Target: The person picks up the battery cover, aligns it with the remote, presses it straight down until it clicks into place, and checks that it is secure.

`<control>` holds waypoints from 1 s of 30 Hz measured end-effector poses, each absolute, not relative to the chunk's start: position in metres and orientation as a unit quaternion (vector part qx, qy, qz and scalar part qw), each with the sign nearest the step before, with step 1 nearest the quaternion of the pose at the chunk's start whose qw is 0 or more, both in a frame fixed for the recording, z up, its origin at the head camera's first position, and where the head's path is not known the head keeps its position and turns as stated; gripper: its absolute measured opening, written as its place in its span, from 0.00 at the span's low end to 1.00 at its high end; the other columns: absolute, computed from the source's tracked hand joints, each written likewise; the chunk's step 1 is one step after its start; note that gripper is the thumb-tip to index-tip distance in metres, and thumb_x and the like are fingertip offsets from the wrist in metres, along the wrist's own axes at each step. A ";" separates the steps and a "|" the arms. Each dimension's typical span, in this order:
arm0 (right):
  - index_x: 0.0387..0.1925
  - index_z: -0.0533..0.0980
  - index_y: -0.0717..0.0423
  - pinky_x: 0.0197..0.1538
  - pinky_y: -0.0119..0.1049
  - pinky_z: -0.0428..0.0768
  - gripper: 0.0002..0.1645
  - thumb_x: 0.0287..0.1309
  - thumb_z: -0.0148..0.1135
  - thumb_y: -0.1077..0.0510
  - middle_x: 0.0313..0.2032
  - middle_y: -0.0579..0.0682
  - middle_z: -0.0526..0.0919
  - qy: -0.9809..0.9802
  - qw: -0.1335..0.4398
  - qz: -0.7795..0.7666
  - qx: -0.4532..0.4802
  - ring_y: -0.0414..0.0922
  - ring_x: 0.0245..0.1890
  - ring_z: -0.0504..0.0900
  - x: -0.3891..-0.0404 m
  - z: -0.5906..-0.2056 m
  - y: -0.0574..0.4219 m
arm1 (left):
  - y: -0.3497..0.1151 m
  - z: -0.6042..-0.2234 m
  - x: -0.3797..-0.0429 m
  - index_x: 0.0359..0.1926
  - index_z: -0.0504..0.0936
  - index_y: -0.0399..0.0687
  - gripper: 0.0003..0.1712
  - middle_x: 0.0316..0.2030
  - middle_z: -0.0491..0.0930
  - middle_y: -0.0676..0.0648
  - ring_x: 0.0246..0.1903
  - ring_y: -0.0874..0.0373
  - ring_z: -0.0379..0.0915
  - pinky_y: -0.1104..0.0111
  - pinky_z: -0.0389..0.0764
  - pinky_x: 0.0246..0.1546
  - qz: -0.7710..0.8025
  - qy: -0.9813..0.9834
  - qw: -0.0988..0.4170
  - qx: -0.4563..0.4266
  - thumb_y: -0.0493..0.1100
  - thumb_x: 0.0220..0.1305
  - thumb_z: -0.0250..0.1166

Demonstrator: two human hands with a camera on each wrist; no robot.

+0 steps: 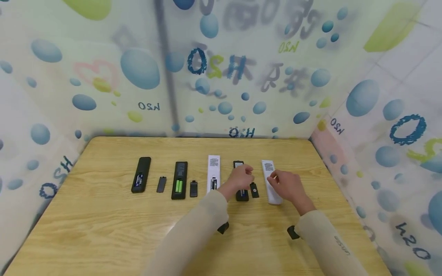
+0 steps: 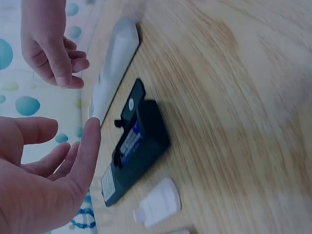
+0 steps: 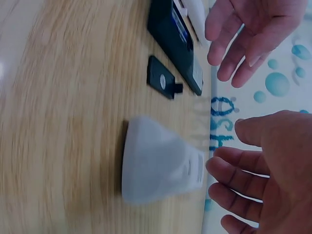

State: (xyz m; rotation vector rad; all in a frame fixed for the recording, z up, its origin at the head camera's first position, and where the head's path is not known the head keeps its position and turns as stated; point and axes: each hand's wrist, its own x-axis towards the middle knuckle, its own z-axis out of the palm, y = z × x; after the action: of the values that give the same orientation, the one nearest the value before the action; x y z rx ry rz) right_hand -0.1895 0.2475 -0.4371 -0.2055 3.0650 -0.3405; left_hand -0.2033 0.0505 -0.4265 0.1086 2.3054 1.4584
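Note:
My left hand (image 1: 240, 178), fingers loosely bent and holding nothing, hovers over a black remote control (image 1: 242, 196) lying face down. Batteries show in that remote's uncovered compartment, and its black battery cover (image 1: 254, 190) lies to its right. Above the white remote control (image 1: 272, 193) at the right end of the row, my right hand (image 1: 287, 184) hangs with nothing in its relaxed fingers. In the right wrist view this white remote (image 3: 158, 163) lies on the table, apart from the fingers. A small white battery cover (image 2: 158, 202) lies beside the black remote in the left wrist view.
Further left lie another white remote (image 1: 214, 168) with its compartment uncovered, a black remote (image 1: 179, 168) with green batteries (image 1: 178, 186), and another black remote (image 1: 143, 168). Loose black covers (image 1: 161, 184) lie between them. A patterned curtain (image 1: 224, 96) hangs behind the wooden table (image 1: 103, 230).

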 end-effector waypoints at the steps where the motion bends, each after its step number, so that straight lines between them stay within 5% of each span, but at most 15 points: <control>1: 0.43 0.80 0.53 0.44 0.52 0.72 0.18 0.68 0.53 0.44 0.34 0.48 0.85 0.991 0.028 -0.109 -0.067 0.46 0.32 0.79 -0.190 -0.438 0.246 | 0.049 -0.427 -0.204 0.64 0.71 0.42 0.23 0.53 0.75 0.43 0.40 0.55 0.78 0.71 0.83 0.35 0.521 0.829 0.201 0.040 0.38 0.68 0.58; 8: 0.42 0.81 0.51 0.45 0.53 0.73 0.16 0.67 0.55 0.45 0.32 0.46 0.85 0.992 0.042 -0.103 -0.065 0.45 0.32 0.79 -0.190 -0.442 0.235 | 0.036 -0.431 -0.207 0.63 0.72 0.41 0.23 0.54 0.76 0.43 0.46 0.52 0.77 0.70 0.83 0.37 0.509 0.839 0.186 0.050 0.39 0.68 0.57; 19: 0.48 0.79 0.52 0.47 0.54 0.73 0.17 0.62 0.60 0.48 0.33 0.47 0.84 0.992 0.047 -0.092 -0.076 0.46 0.33 0.79 -0.186 -0.451 0.223 | 0.025 -0.440 -0.210 0.60 0.76 0.43 0.19 0.54 0.78 0.44 0.52 0.51 0.74 0.59 0.77 0.54 0.472 0.866 0.161 0.042 0.41 0.69 0.56; 30: 0.46 0.79 0.51 0.54 0.55 0.71 0.18 0.58 0.66 0.47 0.34 0.47 0.83 0.991 0.036 -0.077 -0.105 0.49 0.39 0.79 -0.181 -0.460 0.212 | 0.024 -0.450 -0.214 0.63 0.72 0.44 0.25 0.61 0.75 0.42 0.59 0.48 0.72 0.56 0.74 0.60 0.465 0.875 0.137 0.004 0.41 0.66 0.60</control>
State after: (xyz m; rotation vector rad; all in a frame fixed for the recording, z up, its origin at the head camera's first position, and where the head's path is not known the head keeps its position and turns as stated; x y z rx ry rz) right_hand -0.1814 0.2118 -0.4600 -0.3224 3.0443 -0.2367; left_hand -0.2137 0.0235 -0.4496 0.0105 2.5304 1.3455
